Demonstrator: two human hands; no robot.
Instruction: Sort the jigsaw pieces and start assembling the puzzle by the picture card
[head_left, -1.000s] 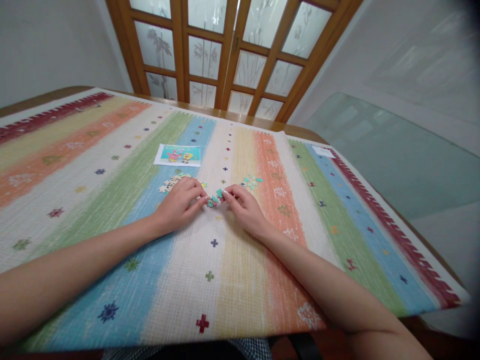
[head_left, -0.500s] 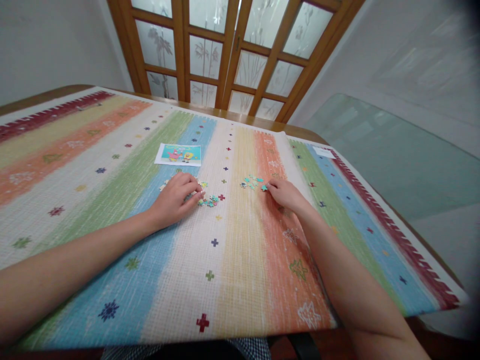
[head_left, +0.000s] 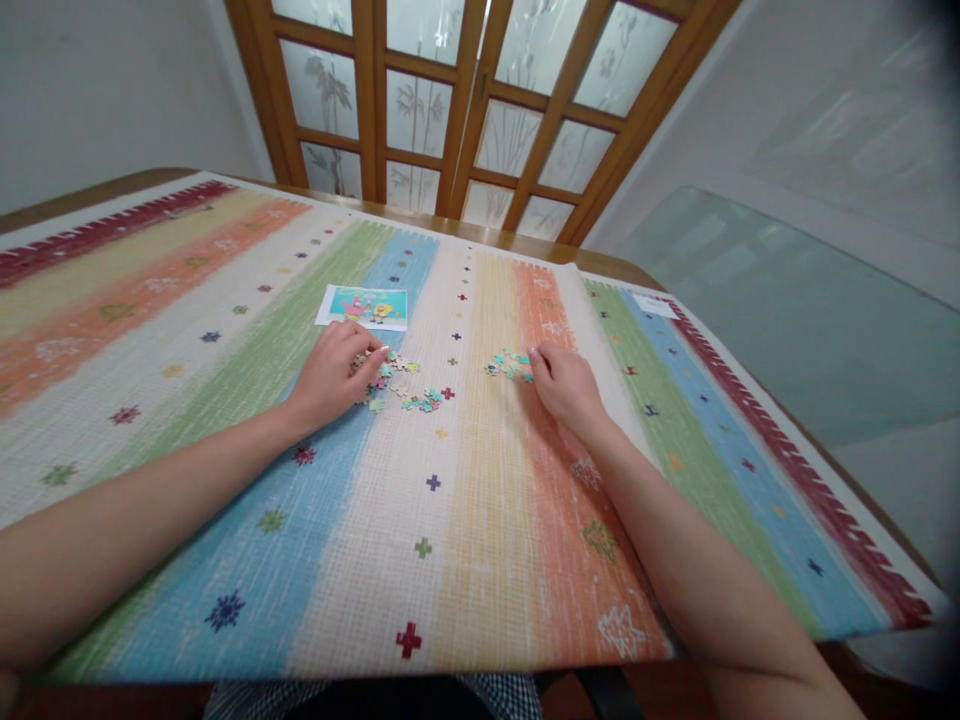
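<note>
My left hand (head_left: 337, 372) rests over the left end of a heap of small jigsaw pieces (head_left: 426, 400). Its fingers are curled, with thumb and forefinger close together among the pieces; anything between them is too small to make out. On the right, my right hand (head_left: 568, 388) is closed, thumb against forefinger, at the edge of a smaller group of teal jigsaw pieces (head_left: 510, 364). What its fingertips hold, if anything, is hidden. Just beyond my left hand lies a picture card (head_left: 367, 306) with cartoon figures on a teal background.
A striped tablecloth (head_left: 382, 560) covers the wide table. Near the far right edge is a white paper label (head_left: 654, 306). Beyond the table stand wooden doors with frosted panes (head_left: 420, 110), and a pale glass panel (head_left: 750, 290) leans at the right.
My left hand has drawn back leftward and slightly away from me, uncovering more of the heap. My right fingertips have risen off the teal piece they were at. The view has shifted slightly.
</note>
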